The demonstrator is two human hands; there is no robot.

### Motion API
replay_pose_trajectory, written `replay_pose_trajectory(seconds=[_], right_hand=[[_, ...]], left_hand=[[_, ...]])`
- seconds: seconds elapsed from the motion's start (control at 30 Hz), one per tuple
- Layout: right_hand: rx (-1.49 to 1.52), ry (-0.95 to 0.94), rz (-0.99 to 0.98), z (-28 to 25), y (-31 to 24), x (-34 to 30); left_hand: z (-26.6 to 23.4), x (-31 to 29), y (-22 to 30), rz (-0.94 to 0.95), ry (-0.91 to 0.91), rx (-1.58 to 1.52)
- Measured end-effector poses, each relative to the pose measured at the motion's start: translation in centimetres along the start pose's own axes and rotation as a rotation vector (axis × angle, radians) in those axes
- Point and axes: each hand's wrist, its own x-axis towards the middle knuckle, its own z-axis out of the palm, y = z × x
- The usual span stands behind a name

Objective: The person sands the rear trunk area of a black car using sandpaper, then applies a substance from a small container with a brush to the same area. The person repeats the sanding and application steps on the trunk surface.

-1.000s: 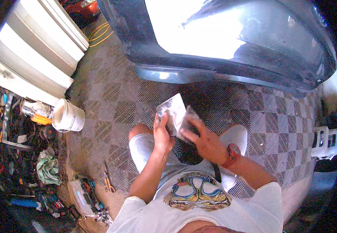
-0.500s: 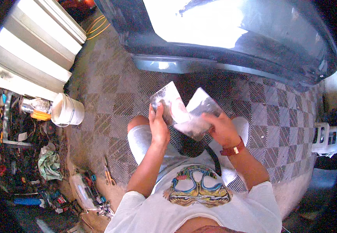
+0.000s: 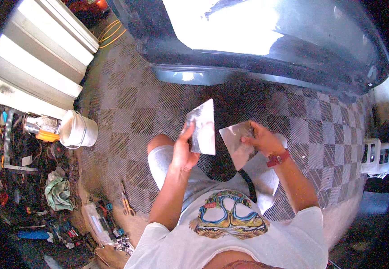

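Note:
My left hand [image 3: 185, 151] is closed on a flat, thin, smeared plate [image 3: 206, 130], its thumb lying over the near face and the plate tilted up on edge. A second flat plate [image 3: 235, 142], greyish and smudged, is gripped by my right hand [image 3: 268, 141], which wears a red wristband. A gap separates the two plates, both held above my lap between my knees. Beyond them stands a dark car body panel [image 3: 324, 54] with a large bright white patch [image 3: 230, 29]. Most fingers behind the plates are hidden.
Checkered ribbed floor tiles [image 3: 127, 116] spread around me. To the left are a white bucket [image 3: 78, 129], a crumpled greenish cloth [image 3: 59, 193], scissors [image 3: 126, 204] and scattered tools. A white plastic stool [image 3: 377, 158] stands far right. A yellow hose [image 3: 109, 33] lies at the upper left.
The two plates overlapped before and are now apart. My right hand has moved to the right with its plate, and the left plate has turned more upright.

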Motion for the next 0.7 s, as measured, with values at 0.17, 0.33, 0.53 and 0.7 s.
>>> replay_pose_trajectory(seconds=[0.17,0.33,0.53,0.7], right_hand=[[-0.568,0.333,-0.453,2.3,-6.1,-1.0],[-1.349,0.316,-0.754,7.0,-4.6,-0.3],[-1.494,0.036,-0.764,7.6,-3.8,-3.0],[-0.973,-0.04,-0.894,9.2,-6.7,-3.9]], left_hand=[[1.4,0.2,-0.3,0.06,0.029,0.312],[2.1,0.3,-1.4,0.288,0.113,0.697],[-1.9,1.9,-2.7,0.464,0.4,0.312],[0.6,1.6,-0.8,0.305,0.217,0.29]])
